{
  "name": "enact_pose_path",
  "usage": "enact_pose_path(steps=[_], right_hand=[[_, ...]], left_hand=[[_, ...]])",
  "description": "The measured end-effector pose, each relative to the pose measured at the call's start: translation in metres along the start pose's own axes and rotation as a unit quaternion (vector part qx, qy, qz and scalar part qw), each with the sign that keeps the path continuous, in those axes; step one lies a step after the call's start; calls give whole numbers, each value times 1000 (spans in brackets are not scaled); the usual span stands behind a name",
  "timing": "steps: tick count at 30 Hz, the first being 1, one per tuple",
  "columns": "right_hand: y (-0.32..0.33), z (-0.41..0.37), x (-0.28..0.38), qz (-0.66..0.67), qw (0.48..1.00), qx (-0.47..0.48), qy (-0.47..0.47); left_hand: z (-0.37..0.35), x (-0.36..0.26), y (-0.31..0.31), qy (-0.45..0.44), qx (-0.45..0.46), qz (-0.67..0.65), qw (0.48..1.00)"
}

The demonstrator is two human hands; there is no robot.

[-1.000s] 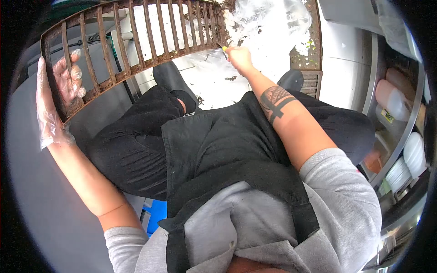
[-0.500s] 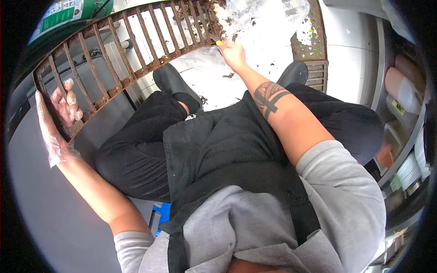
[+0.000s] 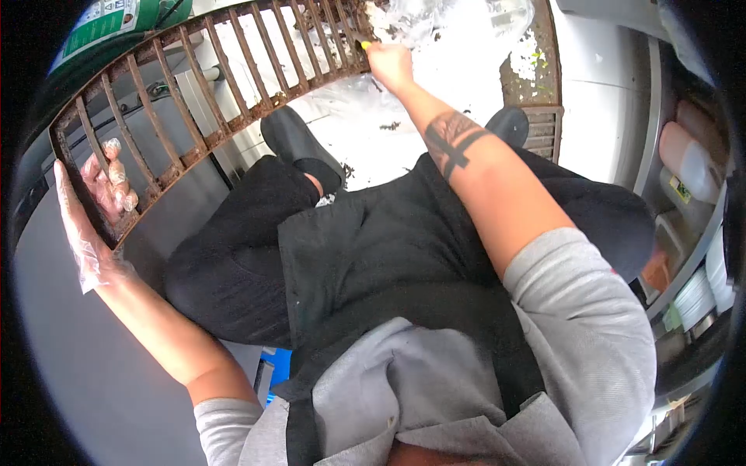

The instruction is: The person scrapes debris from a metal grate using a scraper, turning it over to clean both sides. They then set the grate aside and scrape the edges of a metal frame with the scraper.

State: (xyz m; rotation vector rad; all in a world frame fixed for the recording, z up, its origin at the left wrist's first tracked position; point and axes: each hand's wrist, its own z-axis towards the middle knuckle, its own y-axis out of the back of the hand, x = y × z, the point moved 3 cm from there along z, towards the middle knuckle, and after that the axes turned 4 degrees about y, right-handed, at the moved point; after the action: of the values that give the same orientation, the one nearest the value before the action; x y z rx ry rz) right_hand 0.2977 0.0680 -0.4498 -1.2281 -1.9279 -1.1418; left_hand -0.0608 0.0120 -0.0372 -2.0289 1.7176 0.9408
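A long, rusty metal grate (image 3: 185,93) with slanted bars stretches across the upper left. My left hand (image 3: 99,198), in a clear plastic glove, grips its near end, with the fingers curled through the bars and the thumb along the outer edge. At the grate's far end, my right hand (image 3: 391,65) is closed around a small tool with a yellow handle (image 3: 365,46). The tool's blade end lies against the grate's bars, and its exact kind cannot be made out. Dark crumbs of dirt cling to the grate there.
Crumpled clear plastic (image 3: 435,23) and dark debris lie on the white floor beyond my right hand. A dirty drain channel with a slotted cover (image 3: 542,130) runs on the right. My black shoes (image 3: 301,144) flank the debris. A green container (image 3: 116,27) stands upper left; plastic jugs (image 3: 688,163) sit at right.
My right hand has moved up and slightly left along the grate's far end with the yellow-handled tool. The grate and my left hand have shifted slightly left.
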Motion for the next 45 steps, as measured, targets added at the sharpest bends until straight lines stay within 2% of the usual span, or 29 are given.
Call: enact_pose_path(steps=[1, 2, 4, 5, 8, 10, 12, 14, 16, 17, 18, 20, 22, 23, 24, 26, 27, 29, 31, 32, 34, 35, 36, 38, 39, 40, 41, 45], right_hand=[[-1, -1, 0, 6, 997, -31, 65], [0, -11, -6, 8, 997, -34, 66], [4, -19, -15, -114, 990, -3, 77], [4, -19, -20, -65, 993, -29, 91], [-1, 17, 15, -87, 992, -27, 88], [-6, 15, 11, -43, 994, -41, 90], [-5, 7, -3, -101, 990, -18, 102], [-2, 12, -10, -64, 994, -22, 87], [-18, 40, -4, -214, 958, -15, 190], [-12, 48, 20, -57, 993, -18, 98], [-10, 51, 37, -55, 996, -51, 40], [-13, 50, 29, -82, 991, -38, 94], [-12, 33, 14, -141, 973, -85, 163], [-11, 30, 6, -67, 981, -107, 148], [-10, 38, 12, -68, 982, -104, 145], [-18, 67, 34, -115, 985, -36, 125], [-20, 72, 40, -128, 968, -77, 202], [-17, 61, 35, -147, 966, -72, 201], [-17, 64, 30, -171, 948, -108, 246], [-18, 67, 25, -177, 932, -145, 282], [-23, 89, 28, -122, 977, -37, 168], [-33, 107, 26, -174, 971, 5, 163], [-21, 99, 49, -124, 986, 10, 108], [-34, 114, 25, -185, 933, -94, 293], [-33, 116, 37, -186, 929, -98, 304], [-33, 115, 32, 31, 991, -60, 113], [-41, 104, 24, 248, 964, -13, -94], [-31, 91, 32, 318, 933, -5, -168]], left_hand=[[-3, -2, -3, 3, -21, -4, 1000], [-3, -6, -5, -3, -41, -12, 999], [7, -7, 3, -18, 35, -14, 999], [7, -4, 6, -19, 43, -11, 999], [2, -1, -4, -9, 36, -10, 999], [-3, -4, -7, -7, -34, -25, 999], [0, -6, -4, -17, -21, -26, 999], [1, -3, -9, -19, 32, -23, 999], [2, -2, -6, -15, 4, -7, 1000], [2, -2, -8, -12, -16, -18, 1000], [0, -3, -8, -10, -37, -29, 999], [-5, -5, -10, -5, -28, -16, 999], [0, -7, -11, -26, -15, -19, 999], [1, -6, -11, -27, -3, -27, 999], [1, -3, -9, -20, 8, -31, 999], [0, -4, -8, -11, 8, -14, 1000], [-3, -4, -12, -10, -26, -18, 999], [-6, -7, -12, -14, -62, -23, 998], [-1, -4, -10, -25, 13, -32, 999], [0, -3, -9, -28, 14, -35, 999], [0, -4, -6, -18, 20, -41, 999], [1, -4, -9, -14, 19, -37, 999], [-1, -5, -12, -9, 0, -42, 999], [-4, -6, -13, -15, -22, -53, 998], [-2, -5, -12, -17, -10, -55, 998], [-1, -4, -14, -17, 3, -54, 998], [-2, -5, -14, -18, -10, -51, 998], [-4, -5, -17, -6, -36, -58, 998]])
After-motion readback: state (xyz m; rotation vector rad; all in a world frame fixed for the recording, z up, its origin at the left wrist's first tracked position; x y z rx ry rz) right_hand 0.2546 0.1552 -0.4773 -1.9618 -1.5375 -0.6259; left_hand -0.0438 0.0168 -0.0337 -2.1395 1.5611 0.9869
